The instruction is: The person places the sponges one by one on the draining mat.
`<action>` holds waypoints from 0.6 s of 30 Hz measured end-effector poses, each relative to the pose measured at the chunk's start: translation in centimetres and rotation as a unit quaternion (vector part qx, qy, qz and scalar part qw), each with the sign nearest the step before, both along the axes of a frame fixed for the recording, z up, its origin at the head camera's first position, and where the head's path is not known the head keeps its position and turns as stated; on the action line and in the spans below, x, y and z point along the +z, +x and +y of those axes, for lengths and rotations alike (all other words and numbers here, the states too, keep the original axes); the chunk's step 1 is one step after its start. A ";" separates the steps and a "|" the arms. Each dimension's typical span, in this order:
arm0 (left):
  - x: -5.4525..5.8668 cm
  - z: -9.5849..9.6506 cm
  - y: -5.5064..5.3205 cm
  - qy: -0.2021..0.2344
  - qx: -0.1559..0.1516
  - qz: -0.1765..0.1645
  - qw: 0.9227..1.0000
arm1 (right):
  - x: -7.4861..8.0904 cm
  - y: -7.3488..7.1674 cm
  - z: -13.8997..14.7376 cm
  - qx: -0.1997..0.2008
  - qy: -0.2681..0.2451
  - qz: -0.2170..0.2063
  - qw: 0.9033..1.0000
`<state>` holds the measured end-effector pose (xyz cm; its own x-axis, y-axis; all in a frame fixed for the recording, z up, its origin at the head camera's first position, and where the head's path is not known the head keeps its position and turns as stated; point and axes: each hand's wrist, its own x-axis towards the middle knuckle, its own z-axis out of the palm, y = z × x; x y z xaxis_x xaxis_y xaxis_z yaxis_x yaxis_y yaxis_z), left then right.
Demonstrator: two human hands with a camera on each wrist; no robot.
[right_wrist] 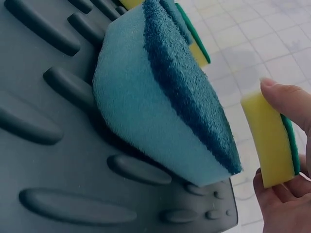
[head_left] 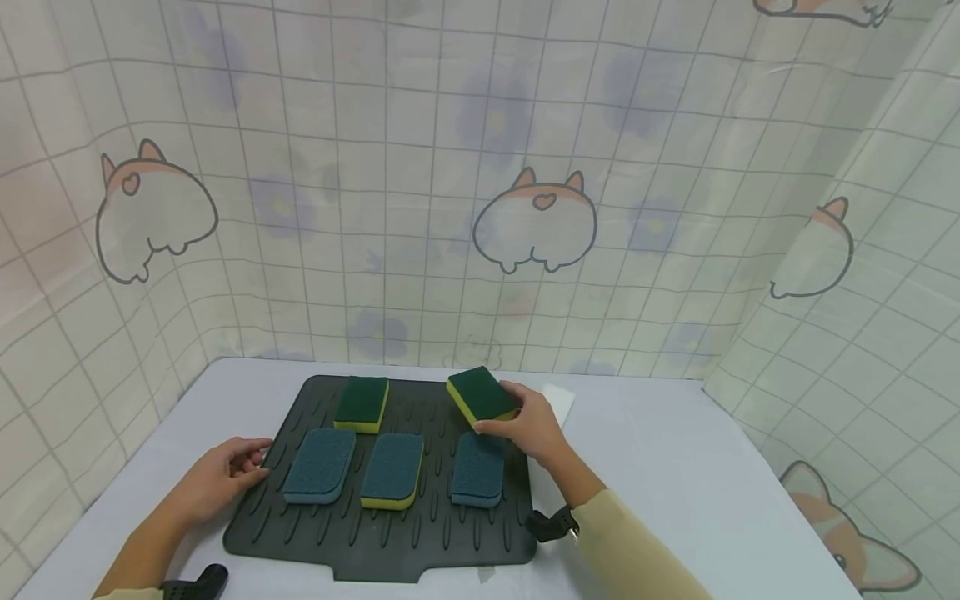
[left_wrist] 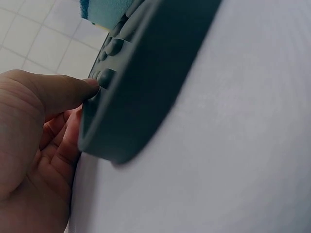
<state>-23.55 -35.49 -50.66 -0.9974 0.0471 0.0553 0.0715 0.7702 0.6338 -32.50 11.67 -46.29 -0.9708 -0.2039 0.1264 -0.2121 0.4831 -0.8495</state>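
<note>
My right hand (head_left: 531,423) pinches a green-and-yellow sponge (head_left: 480,393) between thumb and fingers, tilted above the back right part of a dark grey ridged mat (head_left: 375,546). In the right wrist view its yellow foam (right_wrist: 268,141) stands apart from the blue sponge (right_wrist: 141,97) on the mat. With thumb on the rim and fingers against its side, my left hand (head_left: 217,479) grips the mat's left edge (left_wrist: 131,92). Another green-and-yellow sponge (head_left: 362,402) lies at the mat's back left. In front, a blue sponge (head_left: 318,467), a blue-topped yellow one (head_left: 392,468) and another blue sponge (head_left: 477,471) form a row.
The mat lies on a white table (head_left: 675,483). Behind its back right corner is a flat white piece (head_left: 558,402), partly hidden by my right hand. A grid-patterned curtain (head_left: 375,208) with cartoon dogs hangs around the back and sides.
</note>
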 end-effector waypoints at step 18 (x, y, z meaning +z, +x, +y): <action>0.1 0.1 0.1 0.001 -0.005 0.004 1.000 | -0.6 -1.1 -2.1 0.017 0.023 0.013 1.000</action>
